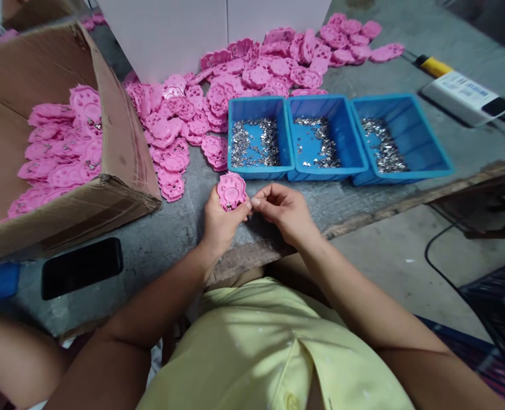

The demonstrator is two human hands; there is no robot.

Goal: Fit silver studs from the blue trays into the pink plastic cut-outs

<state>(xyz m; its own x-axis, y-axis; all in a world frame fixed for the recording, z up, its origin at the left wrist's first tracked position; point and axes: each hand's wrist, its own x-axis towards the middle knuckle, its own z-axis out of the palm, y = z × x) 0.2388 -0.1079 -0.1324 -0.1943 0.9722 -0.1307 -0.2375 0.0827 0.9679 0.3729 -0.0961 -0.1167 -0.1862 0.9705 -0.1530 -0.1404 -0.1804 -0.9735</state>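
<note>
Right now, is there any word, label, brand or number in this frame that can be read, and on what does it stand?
None can be read.
White device at the table's far right: blue printed lines, too blurred to read.
Pink plastic piece in the left hand: no text visible.
Cardboard box: no print visible.

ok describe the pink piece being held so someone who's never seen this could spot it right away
Start at the row of three blue trays of small metal bits on the grey table. Just in front of the leftmost one, the left hand holds up one pink plastic piece, with the right hand at its edge. Every other pink piece lies in heaps or in the cardboard box.
</note>
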